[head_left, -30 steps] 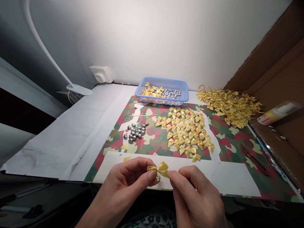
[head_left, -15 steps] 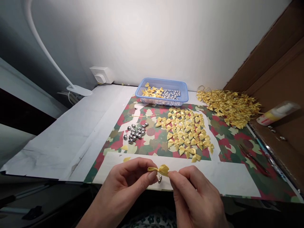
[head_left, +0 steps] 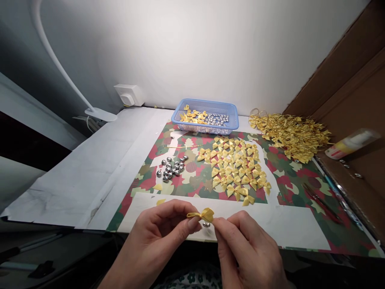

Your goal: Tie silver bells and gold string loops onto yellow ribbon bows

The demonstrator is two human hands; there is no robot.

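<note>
Between thumb and fingers my left hand (head_left: 164, 233) pinches a small yellow ribbon bow (head_left: 206, 215) near its middle. The fingertips of my right hand (head_left: 249, 245) are pinched together at the bow's right lower edge; exactly which part of the ribbon or cord they grip is partly hidden. Just under the bow, a small silver jingle bell (head_left: 206, 224) shows between the two hands. Beyond my hands, loose silver bells (head_left: 171, 170) form a cluster on the left, and several yellow bows (head_left: 237, 168) lie spread on the right of the camouflage-patterned sheet (head_left: 195, 186).
A blue basket (head_left: 204, 130) against the wall holds bows and bells. At the back right is a heap of yellow bows with cords (head_left: 291, 134), beside a pump bottle (head_left: 350, 144). Red-handled tweezers (head_left: 323, 204) lie at right. A white lamp (head_left: 63, 76) arches at left.
The bell under the bow has shifted slightly right and up and turned, coming out from beside my left thumb. Both hands stay almost in place, with the bow still between them.
</note>
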